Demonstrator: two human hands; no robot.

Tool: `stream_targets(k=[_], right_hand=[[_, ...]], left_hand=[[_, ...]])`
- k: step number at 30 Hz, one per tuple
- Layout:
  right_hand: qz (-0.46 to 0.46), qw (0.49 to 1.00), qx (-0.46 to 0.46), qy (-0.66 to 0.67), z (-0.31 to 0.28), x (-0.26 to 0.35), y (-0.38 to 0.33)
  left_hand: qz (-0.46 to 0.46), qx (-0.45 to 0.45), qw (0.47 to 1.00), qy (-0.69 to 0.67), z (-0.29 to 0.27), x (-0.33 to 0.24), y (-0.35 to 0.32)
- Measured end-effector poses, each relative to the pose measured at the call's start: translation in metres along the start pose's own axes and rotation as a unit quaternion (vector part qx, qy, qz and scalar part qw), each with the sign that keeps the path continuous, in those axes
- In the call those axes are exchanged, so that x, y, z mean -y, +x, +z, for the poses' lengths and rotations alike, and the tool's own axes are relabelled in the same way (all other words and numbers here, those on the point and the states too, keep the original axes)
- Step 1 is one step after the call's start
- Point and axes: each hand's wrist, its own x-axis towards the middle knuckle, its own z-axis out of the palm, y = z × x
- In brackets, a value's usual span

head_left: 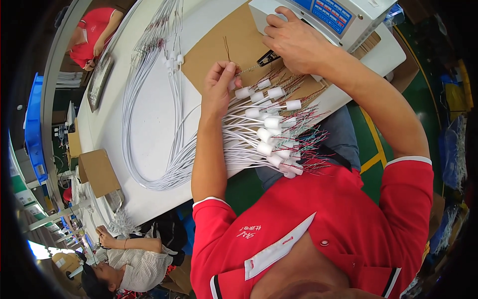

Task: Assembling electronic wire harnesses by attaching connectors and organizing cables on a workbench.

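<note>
My left hand is closed in a pinch on the end of a white cable, with thin brown wires standing up above the fingertips. A twisted wire runs from this hand across to a black clip. My right hand is bent over that clip beside a white box-shaped device, and its fingers look closed on the clip; the thumb is hidden. Just below both hands lies a thick bundle of white cables. White cylindrical plugs sit near their ends, with bare red, brown and green wires fanning out.
Brown cardboard lies on the white table under the device. The cables loop leftward, their other ends at the far side. An open carton stands by the left edge. Two other people work on the left, one far and one near.
</note>
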Motion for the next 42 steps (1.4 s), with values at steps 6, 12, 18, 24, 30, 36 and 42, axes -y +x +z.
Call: stream_targets(k=[6, 12, 18, 24, 30, 36, 42], right_hand=[[-0.021, 1.0, 0.017, 0.008, -0.003, 0.001, 0.004], [-0.023, 1.0, 0.006, -0.003, -0.003, -0.001, 0.002], [-0.026, 1.0, -0.001, 0.001, -0.003, -0.001, 0.002], [-0.026, 1.0, -0.014, -0.007, -0.003, 0.0, 0.001], [-0.025, 1.0, -0.003, -0.009, -0.003, 0.0, 0.002], [-0.021, 1.0, 0.0, -0.004, -0.003, 0.0, 0.002], [-0.02, 1.0, 0.016, 0.001, -0.003, 0.0, 0.003]], left_hand=[[0.151, -0.064, 0.945, 0.284, 0.011, 0.008, -0.003], [0.299, -0.032, 0.832, 0.466, 0.029, -0.009, -0.017], [0.281, -0.016, 0.823, 0.493, 0.029, -0.005, -0.016], [0.271, -0.026, 0.834, 0.48, 0.026, 0.0, -0.015], [0.261, -0.03, 0.837, 0.48, 0.024, 0.002, -0.014], [0.216, -0.024, 0.849, 0.481, 0.021, 0.002, -0.013], [0.201, -0.035, 0.868, 0.453, 0.022, 0.0, -0.015]])
